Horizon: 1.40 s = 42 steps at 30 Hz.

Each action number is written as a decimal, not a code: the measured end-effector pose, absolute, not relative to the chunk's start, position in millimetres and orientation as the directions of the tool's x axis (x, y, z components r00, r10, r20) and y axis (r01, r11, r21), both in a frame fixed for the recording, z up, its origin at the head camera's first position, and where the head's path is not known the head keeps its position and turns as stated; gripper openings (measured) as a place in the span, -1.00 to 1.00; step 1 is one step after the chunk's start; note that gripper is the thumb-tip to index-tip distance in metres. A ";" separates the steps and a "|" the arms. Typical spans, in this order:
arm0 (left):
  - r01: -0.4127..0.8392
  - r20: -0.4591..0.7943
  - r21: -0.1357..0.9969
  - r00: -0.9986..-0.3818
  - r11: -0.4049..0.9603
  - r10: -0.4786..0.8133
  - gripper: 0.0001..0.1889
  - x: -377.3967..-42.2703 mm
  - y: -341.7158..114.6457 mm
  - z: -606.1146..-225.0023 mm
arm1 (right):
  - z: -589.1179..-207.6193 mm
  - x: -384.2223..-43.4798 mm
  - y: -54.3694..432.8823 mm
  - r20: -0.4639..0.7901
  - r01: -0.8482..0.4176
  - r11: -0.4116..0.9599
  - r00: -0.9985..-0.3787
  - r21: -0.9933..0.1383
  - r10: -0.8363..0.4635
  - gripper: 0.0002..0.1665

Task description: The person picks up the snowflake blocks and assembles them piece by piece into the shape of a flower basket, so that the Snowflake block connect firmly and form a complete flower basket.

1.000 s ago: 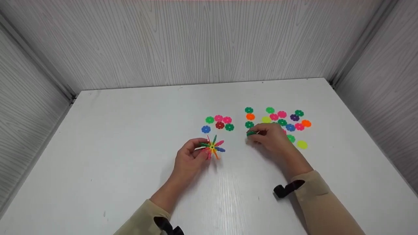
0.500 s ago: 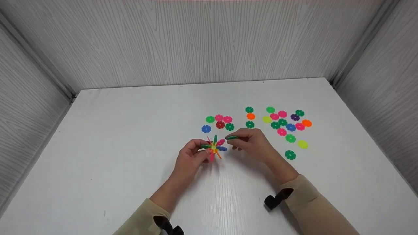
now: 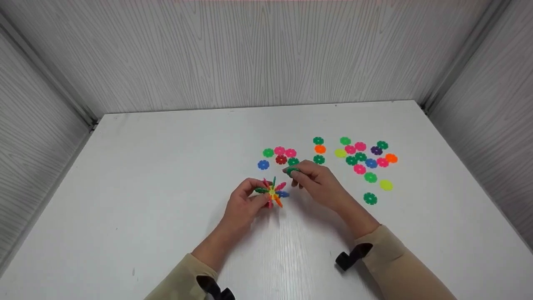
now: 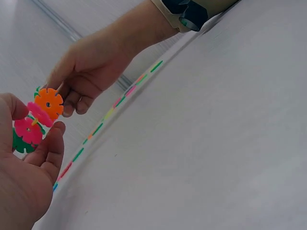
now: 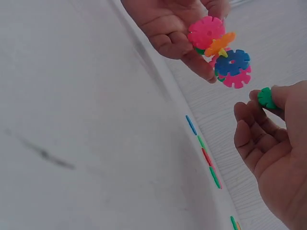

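My left hand [image 3: 245, 204] pinches a cluster of notched plastic discs around a yellow centre disc [image 3: 272, 192]. Pink, green, blue and orange discs stand out from it like spokes; in the right wrist view a blue disc [image 5: 232, 62] and an orange disc [image 5: 220, 44] show on it. Just to the right, my right hand [image 3: 318, 183] pinches a single green notched disc [image 5: 266, 97] between thumb and index finger. That disc is apart from the cluster in the right wrist view. The cluster's far side is partly hidden by the left fingers.
Beyond the hands a small group of discs lies on the white table [image 3: 145, 187], including a red disc [image 3: 281, 159] and a blue disc [image 3: 263, 165]. Further right are several more, with a yellow disc [image 3: 386, 185] and a lone green disc [image 3: 370, 198] nearest. Panelled walls [image 3: 266, 54] enclose the table.
My right hand has carried the green disc leftward from the loose discs to beside the cluster, and the disc has tilted. The left hand stays almost in place, with the cluster turned slightly.
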<state>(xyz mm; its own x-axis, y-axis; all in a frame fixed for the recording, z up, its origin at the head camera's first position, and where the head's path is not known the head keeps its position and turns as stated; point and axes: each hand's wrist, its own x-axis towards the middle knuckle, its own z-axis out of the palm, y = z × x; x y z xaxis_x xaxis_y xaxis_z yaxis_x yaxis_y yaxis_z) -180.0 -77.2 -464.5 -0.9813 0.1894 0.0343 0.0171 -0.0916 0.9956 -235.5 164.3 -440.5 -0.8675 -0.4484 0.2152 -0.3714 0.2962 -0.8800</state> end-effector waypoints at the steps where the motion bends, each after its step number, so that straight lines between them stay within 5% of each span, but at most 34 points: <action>1: 0.022 0.039 0.996 -0.981 -0.089 0.191 -0.76 -179.6 -77.3 -464.5 | -440.5 -235.2 164.5 0.224 -0.377 0.299 -0.869 -0.876 -0.440 -0.72; 22: 0.053 0.065 0.997 -0.972 -0.060 0.227 -0.68 -177.3 -75.3 -464.3 | -439.6 -230.4 159.7 0.303 -0.428 0.317 -0.876 -0.846 -0.375 -0.72; 29: 0.070 0.074 0.997 -0.968 -0.025 0.240 -0.67 -177.5 -75.3 -463.8 | -436.3 -232.3 161.4 0.340 -0.514 0.320 -0.817 -0.796 -0.466 -0.69; 42: 0.060 0.049 0.995 -0.992 0.084 0.119 -0.71 -176.1 -72.2 -464.6 | -436.6 -227.0 153.9 0.337 -0.524 0.310 -0.802 -0.793 -0.492 -0.69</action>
